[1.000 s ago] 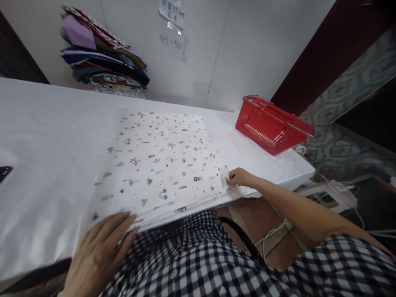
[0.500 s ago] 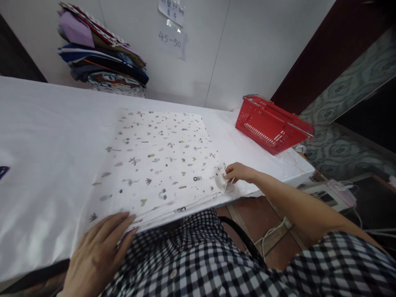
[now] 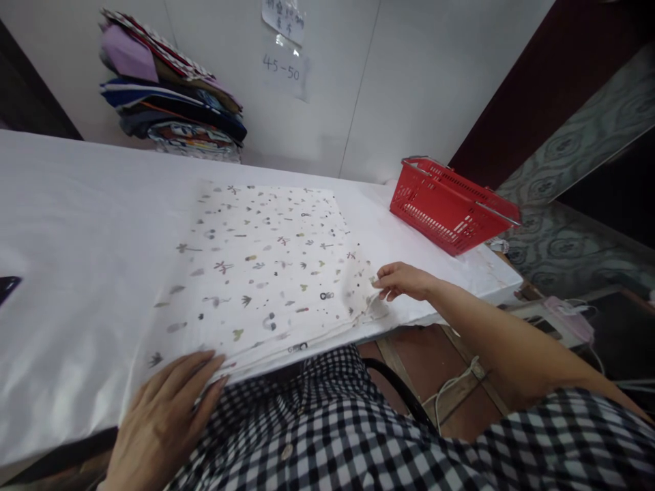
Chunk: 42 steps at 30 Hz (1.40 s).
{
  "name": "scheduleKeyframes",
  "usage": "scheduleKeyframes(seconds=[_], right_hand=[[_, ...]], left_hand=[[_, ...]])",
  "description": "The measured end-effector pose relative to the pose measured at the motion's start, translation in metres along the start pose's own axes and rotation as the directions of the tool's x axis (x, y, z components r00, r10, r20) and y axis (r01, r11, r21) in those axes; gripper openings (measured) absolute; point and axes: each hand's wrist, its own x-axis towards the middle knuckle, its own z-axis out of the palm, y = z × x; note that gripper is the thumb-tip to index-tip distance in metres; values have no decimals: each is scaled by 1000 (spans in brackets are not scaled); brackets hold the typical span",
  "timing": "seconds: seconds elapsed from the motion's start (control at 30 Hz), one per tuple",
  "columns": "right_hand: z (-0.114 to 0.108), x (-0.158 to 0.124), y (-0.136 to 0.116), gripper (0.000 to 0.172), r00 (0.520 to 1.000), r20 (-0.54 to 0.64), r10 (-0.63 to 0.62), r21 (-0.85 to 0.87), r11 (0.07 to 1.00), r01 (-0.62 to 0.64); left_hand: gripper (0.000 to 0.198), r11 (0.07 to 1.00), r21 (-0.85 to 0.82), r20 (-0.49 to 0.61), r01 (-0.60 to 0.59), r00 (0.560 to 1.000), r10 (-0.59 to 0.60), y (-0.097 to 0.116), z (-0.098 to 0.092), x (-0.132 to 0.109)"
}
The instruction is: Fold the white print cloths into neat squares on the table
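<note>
A white cloth (image 3: 266,266) printed with small palms, leaves and rainbows lies spread on the table in front of me, layered along its near edge. My left hand (image 3: 166,409) rests flat on the near left corner of it, fingers stretched out and together. At the near right corner, my right hand (image 3: 404,281) pinches the cloth's edge between thumb and fingers. The fabric there is slightly raised, with layers showing below the fingertips.
A red plastic basket (image 3: 450,208) stands at the table's back right. Folded fabrics (image 3: 174,88) are stacked against the wall at the back left. A dark object (image 3: 7,286) lies at the left edge of the white-covered table (image 3: 82,259).
The bunched, turned-up right corner of the cloth has been opened out flatter by my right hand, which has shifted slightly up and right. My left hand stays in place.
</note>
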Motion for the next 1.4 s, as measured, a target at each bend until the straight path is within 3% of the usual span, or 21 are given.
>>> scheduleKeyframes(seconds=[0.17, 0.3, 0.5, 0.93, 1.23, 1.4], right_hand=[[-7, 9, 38, 24, 978, -100, 182, -206, 958, -199], [-10, 14, 50, 17, 969, -186, 164, -313, 925, -217], [-5, 18, 47, 15, 967, -225, 119, -382, 902, -200], [-10, 13, 37, 13, 957, -288, 28, -322, 938, -124], [-19, 5, 36, 20, 976, -176, 126, -249, 954, -167], [-21, 3, 30, 15, 978, -191, 90, -231, 964, -134]], left_hand=[[39, 1000, 2, 15, -15, 1000, 15, -4, 3, -3], [40, 1000, 5, 11, -17, 1000, 17, -4, 3, -2], [43, 1000, -2, -4, 2, 1000, -2, 0, 2, 0], [42, 1000, 7, -23, 5, 1000, -5, 1, 2, 1], [39, 1000, 11, -17, 6, 1000, -6, 2, 0, -1], [38, 1000, 23, -10, 6, 1000, -6, 1, 3, 0]])
